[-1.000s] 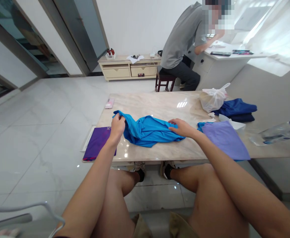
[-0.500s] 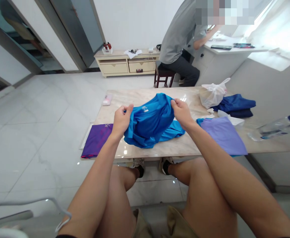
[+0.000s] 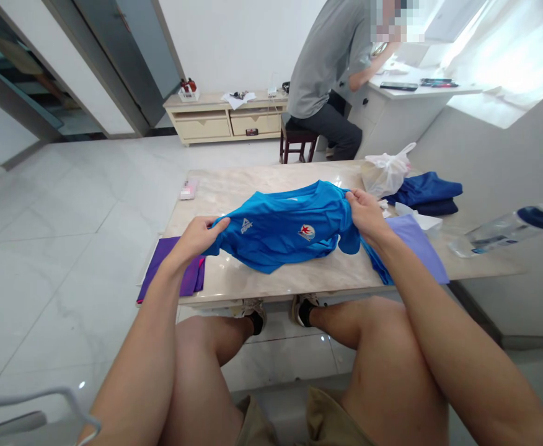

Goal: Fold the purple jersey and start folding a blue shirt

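A bright blue T-shirt (image 3: 276, 226) is stretched sideways between my hands over the marble-topped table, its chest logos facing up toward me. My left hand (image 3: 201, 235) is closed on one shoulder of the shirt, thumb on top. At the other shoulder, my right hand (image 3: 365, 214) pinches the fabric. The purple folded garment (image 3: 167, 266) lies on the table just below my left hand. Beside my right forearm is a lavender folded cloth (image 3: 418, 244), with a blue cloth (image 3: 377, 260) showing at its left edge.
On the table (image 3: 234, 282) stand a white plastic bag (image 3: 387, 173) and a clear bottle with a dark cap (image 3: 504, 232). Dark blue clothes (image 3: 427, 193) lie behind. A small pink packet (image 3: 188, 189) sits far left. Beyond, a person in grey (image 3: 327, 62) sits at a desk.
My hands have moved farther apart, pulling the shirt wide. Its logo side now faces me, where before the collar opening and inner label showed. The view has shifted slightly.
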`<state>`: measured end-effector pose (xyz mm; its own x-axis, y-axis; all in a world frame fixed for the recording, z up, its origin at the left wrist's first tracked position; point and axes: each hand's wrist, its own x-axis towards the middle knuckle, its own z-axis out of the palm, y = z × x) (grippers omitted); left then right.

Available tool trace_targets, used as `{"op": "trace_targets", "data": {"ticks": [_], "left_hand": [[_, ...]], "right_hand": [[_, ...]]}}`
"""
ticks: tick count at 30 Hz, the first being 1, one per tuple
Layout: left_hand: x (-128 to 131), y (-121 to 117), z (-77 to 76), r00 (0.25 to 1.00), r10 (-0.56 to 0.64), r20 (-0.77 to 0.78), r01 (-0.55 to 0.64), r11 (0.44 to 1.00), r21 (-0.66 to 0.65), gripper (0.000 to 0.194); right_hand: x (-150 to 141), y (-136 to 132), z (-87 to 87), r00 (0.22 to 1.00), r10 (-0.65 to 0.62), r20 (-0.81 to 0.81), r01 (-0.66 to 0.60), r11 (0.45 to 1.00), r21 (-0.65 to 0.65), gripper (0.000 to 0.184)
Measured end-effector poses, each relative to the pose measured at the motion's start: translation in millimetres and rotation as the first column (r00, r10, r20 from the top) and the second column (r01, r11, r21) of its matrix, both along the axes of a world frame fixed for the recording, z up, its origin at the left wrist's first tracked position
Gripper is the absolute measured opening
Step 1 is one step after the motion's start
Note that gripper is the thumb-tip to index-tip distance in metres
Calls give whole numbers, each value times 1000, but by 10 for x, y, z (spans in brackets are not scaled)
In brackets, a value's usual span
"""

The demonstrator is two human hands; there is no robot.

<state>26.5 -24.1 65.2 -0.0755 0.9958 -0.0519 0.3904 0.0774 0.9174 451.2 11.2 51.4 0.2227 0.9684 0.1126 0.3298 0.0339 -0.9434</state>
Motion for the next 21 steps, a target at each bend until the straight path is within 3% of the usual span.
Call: {"op": "trace_targets", "data": {"ticks": [3,4,6,8,9,11,14,17,21], "left_hand": [[170,-24,110,949,8,314,3,999,-35,57],[212,-27,133,925,30,379,-25,1000,-18,57],[268,-22,165,880,75,469,-94,995,17,55],[297,-13,195,842,106,529,-150,988,41,51],[304,-12,213,826,117,552,-176,983,56,50],[309,-25,259,794,127,594,-222,971,89,48],[295,-92,353,749,102,654,-227,968,108,45],[271,-199,452,730,67,681,-202,972,121,43],[224,-372,577,718,47,694,-164,981,104,46]], "right_hand": [[33,-123,52,972,212,95,-202,974,-105,62],[45,-169,61,934,326,144,-302,938,-169,63],[57,-248,57,799,555,230,-474,817,-328,59],[55,-298,35,670,684,287,-534,714,-453,48],[50,-310,28,647,695,313,-527,704,-476,43],[40,-316,45,683,641,352,-490,758,-430,35],[30,-309,148,799,515,312,-462,857,-229,30],[4,-326,258,881,450,145,-447,893,-54,34],[-48,-398,332,927,346,-144,-349,937,7,40]]}}
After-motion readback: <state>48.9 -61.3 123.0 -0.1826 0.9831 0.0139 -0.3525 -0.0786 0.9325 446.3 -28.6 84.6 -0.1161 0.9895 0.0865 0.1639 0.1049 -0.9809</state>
